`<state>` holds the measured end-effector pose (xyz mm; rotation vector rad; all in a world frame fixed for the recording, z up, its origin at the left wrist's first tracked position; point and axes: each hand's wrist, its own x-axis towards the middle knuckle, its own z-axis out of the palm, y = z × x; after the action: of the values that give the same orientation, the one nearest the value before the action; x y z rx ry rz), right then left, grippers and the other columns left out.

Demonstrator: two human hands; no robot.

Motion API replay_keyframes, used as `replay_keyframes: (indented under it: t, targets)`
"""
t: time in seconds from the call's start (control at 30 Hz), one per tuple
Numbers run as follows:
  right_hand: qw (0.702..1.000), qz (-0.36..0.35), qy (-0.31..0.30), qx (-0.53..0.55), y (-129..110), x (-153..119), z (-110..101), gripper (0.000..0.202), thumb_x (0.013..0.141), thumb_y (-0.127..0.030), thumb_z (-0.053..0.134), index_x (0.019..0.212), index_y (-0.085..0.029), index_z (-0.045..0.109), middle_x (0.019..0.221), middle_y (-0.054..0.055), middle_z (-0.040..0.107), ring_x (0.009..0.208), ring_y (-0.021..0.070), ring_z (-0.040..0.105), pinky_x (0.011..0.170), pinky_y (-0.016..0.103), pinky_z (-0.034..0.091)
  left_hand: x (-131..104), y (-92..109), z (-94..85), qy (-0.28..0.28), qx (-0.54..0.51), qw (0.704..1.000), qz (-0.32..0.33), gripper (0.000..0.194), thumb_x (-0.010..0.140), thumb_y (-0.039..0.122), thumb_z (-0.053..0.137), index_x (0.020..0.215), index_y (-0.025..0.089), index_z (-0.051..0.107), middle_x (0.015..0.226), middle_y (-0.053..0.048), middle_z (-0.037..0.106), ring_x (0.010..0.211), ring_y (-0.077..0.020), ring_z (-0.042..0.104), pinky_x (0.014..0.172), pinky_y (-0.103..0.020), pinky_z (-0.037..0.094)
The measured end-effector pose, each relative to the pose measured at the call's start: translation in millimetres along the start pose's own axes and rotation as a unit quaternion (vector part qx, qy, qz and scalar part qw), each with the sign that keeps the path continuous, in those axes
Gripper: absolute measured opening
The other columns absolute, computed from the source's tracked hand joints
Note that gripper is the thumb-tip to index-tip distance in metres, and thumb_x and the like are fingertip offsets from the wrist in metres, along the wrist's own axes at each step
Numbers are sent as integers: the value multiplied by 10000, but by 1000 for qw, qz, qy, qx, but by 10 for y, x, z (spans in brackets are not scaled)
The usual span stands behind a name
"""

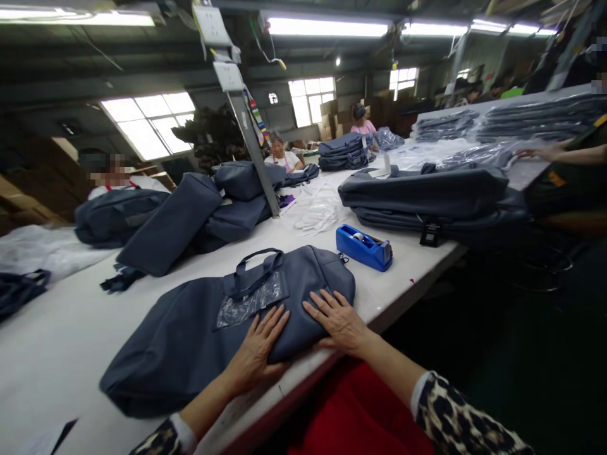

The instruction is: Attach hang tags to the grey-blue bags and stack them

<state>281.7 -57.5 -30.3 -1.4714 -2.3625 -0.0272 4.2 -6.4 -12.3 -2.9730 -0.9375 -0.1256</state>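
the left hand point(258, 351) and right hand point(344, 323) lie on the blue bag point(183, 338), fingers point(269, 323) spread, gripping nothing; press softly with both.

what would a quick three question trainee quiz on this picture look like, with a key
1. True or false: the left hand and right hand both rest on the dark bag.
2. What colour is the tape dispenser? a) red b) blue c) yellow
3. Fill in: the clear plastic pocket is nearer the ____ hand.

Key: 1 true; 2 b; 3 left.
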Motion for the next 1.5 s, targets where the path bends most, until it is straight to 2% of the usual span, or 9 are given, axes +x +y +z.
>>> replay_keyframes:
  t: [0.17,0.43,0.63,0.83,1.03,1.13,1.27,1.4,1.5]
  targets:
    - [1000,-1,11,11,4,8,22,953,768,-634,667,1530,-254,238,1563,147,317,1404,367,304,1129,576,218,26,18,-11,10,8,1000,7,915,862,455,600,1557,239,45,1607,-134,200,1459,-346,232,1156,-601,240]
    - [990,6,48,135,50,-80,-148,847,755,-522,722,1478,-251,373,1541,141,355,1393,350,331,1126,538,264,240,320,10,102,-25,994,-2,620,937,285,495,1516,305,272,1543,-56,368,1378,-280,397,1132,-494,376]
    - [899,215,241,297,565,-463,-364,587,882,-268,564,1446,-259,401,1445,111,461,1344,233,414,1126,457,309,249,230,50,146,-246,954,-91,495,992,361,408,1480,305,353,1490,-12,463,1375,-208,429,1175,-412,326]
    - [896,268,159,316,820,-388,-198,714,715,-186,737,1377,-208,469,1214,108,634,1104,232,604,959,381,466,240,191,108,150,-289,940,-106,490,982,413,428,1461,313,395,1502,5,450,1398,-210,393,1203,-406,257]
    - [900,300,95,303,836,-164,-253,367,854,-230,633,1216,-221,572,934,17,704,803,144,654,767,283,500,236,247,72,142,-266,949,-90,489,992,397,397,1469,289,377,1498,-31,449,1402,-221,386,1197,-446,263]
    - [903,328,74,266,824,-142,-278,214,910,-309,596,1078,-179,621,882,19,683,800,152,643,783,328,508,236,314,70,124,-228,964,-63,489,1004,343,370,1490,315,325,1558,-34,350,1435,-216,325,1198,-453,260]
    - [905,362,63,214,777,-132,-225,284,942,-417,555,1038,-160,629,966,41,665,870,171,637,822,382,516,203,405,104,87,-116,988,-45,528,1004,257,348,1515,346,247,1597,-36,265,1476,-231,220,1187,-512,250]
    - [911,371,57,172,773,-182,-249,194,942,-308,539,1024,-162,638,922,46,680,865,180,640,812,358,498,167,482,80,45,-6,999,-28,599,977,250,408,1534,313,196,1609,-59,223,1492,-278,141,1171,-565,234]
    - [921,359,65,133,709,-225,-448,214,930,-191,457,1028,-163,644,946,88,694,908,205,635,835,337,464,172,519,31,32,14,999,-27,693,940,304,502,1544,284,161,1619,-78,179,1493,-305,122,1167,-573,226]
